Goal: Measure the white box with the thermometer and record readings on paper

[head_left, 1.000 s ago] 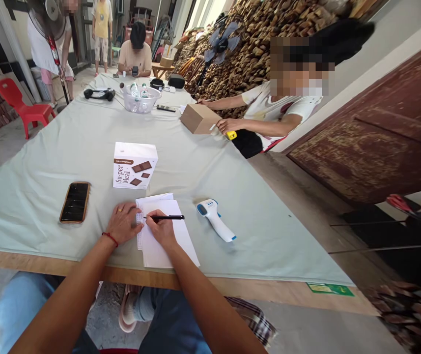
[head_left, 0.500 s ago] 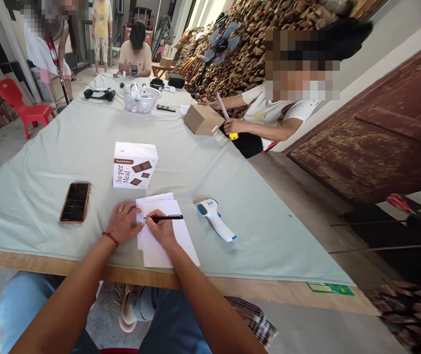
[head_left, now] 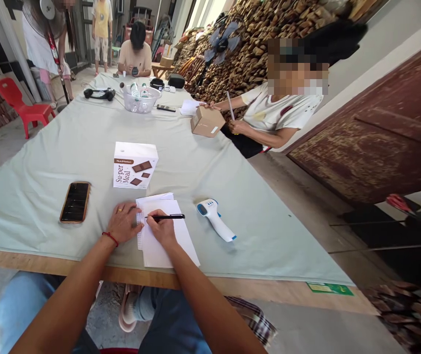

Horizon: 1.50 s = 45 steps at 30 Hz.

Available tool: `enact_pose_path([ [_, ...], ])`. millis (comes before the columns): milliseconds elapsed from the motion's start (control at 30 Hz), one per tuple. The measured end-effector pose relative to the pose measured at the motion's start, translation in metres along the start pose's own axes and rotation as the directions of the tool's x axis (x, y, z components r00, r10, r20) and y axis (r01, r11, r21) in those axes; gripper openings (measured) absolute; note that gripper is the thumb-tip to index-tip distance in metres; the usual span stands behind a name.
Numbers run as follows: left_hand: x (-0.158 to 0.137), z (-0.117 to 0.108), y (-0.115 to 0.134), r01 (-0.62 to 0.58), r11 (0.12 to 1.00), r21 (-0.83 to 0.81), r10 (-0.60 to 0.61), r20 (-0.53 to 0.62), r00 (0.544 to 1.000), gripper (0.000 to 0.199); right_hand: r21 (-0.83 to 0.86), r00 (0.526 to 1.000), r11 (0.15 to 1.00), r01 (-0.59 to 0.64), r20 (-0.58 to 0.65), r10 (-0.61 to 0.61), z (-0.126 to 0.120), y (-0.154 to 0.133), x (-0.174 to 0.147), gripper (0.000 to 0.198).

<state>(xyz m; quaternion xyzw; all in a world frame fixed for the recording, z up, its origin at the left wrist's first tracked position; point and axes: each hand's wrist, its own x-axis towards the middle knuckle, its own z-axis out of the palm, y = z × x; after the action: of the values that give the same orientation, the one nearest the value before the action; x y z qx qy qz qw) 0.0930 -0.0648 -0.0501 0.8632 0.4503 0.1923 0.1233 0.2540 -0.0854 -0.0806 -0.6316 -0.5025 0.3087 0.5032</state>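
Notepad [head_left: 166, 231], pale tablecloth [head_left: 66, 142], firewood stack [head_left: 269, 44]

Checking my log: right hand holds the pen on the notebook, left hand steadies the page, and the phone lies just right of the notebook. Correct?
Not quite. In the head view the phone lies left of the notebook; the thermometer is what lies to its right. The rest stands: the right hand holds the pen and the left hand steadies the page.
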Motion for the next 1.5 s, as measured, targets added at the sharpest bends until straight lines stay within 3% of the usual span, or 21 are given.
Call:
enact_pose_path([
  [367, 0.0, 0.0, -0.001, 0.004, 1.0, -0.03, -0.004, -0.016, 1.0, 0.039, 0.006, 1.0, 1.0, 0.022, 0.001, -0.022, 0.0, -0.002, -0.001, 0.01],
  [500, 0.001, -0.001, 0.0, 0.004, 1.0, -0.013, -0.004, -0.007, 1.0, 0.038, 0.055, 0.989, 0.991, 0.124, -0.084, -0.119, -0.008, -0.009, 0.001, 0.015],
  [567, 0.001, -0.001, 0.0, 0.003, 1.0, -0.002, -0.003, -0.007, 1.0, 0.036, -0.003, 0.97, 0.976, 0.218, -0.109, -0.217, -0.02, -0.01, 0.005, 0.02],
  [633, 0.001, -0.001, 0.0, 0.004, 1.0, 0.005, -0.004, -0.012, 1.0, 0.035, -0.122, 0.937, 0.935, 0.334, -0.066, -0.343, -0.038, -0.006, 0.011, 0.025],
  [733, 0.001, 0.0, -0.002, 0.006, 1.0, 0.005, -0.006, -0.021, 1.0, 0.035, -0.306, 0.867, 0.814, 0.494, 0.101, -0.488, -0.066, 0.01, 0.023, 0.034],
  [867, 0.002, 0.001, -0.004, 0.007, 1.0, -0.001, -0.007, -0.026, 1.0, 0.035, -0.444, 0.805, 0.675, 0.589, 0.247, -0.54, -0.087, 0.034, 0.037, 0.04],
  [1000, 0.001, -0.001, -0.005, 0.005, 1.0, -0.02, -0.006, -0.035, 0.999, 0.034, -0.479, 0.778, 0.629, 0.613, 0.227, -0.585, -0.09, 0.044, 0.042, 0.048],
  [1100, 0.0, 0.0, -0.006, -0.002, 0.999, -0.04, 0.0, -0.054, 0.999, 0.033, -0.595, 0.792, 0.639, 0.488, -0.007, -0.61, -0.1, 0.042, 0.039, 0.047],
  [1200, 0.001, 0.005, -0.012, 0.023, 0.992, -0.127, -0.037, -0.109, 0.993, 0.032, -0.728, 0.77, 0.676, 0.112, -0.366, -0.522, -0.114, 0.041, 0.032, 0.038],
  [1267, 0.006, 0.009, -0.021, 0.098, 0.963, -0.253, -0.149, -0.192, 0.97, 0.03, -0.738, 0.77, 0.664, -0.118, -0.49, -0.408, -0.121, 0.044, 0.027, 0.046],
  [1367, 0.022, 0.005, -0.042, 0.236, 0.857, -0.459, -0.4, -0.301, 0.866, 0.043, -0.735, 0.833, 0.621, -0.272, -0.503, -0.231, -0.125, 0.051, 0.023, 0.044],
  [1433, 0.039, -0.005, -0.06, 0.305, 0.781, -0.545, -0.533, -0.325, 0.781, 0.056, -0.739, 0.869, 0.616, -0.272, -0.464, -0.174, -0.124, 0.055, 0.023, 0.04],
  [1500, 0.059, -0.018, -0.076, 0.331, 0.75, -0.572, -0.577, -0.322, 0.751, 0.07, -0.739, 0.88, 0.63, -0.24, -0.44, -0.18, -0.124, 0.057, 0.025, 0.038],
])
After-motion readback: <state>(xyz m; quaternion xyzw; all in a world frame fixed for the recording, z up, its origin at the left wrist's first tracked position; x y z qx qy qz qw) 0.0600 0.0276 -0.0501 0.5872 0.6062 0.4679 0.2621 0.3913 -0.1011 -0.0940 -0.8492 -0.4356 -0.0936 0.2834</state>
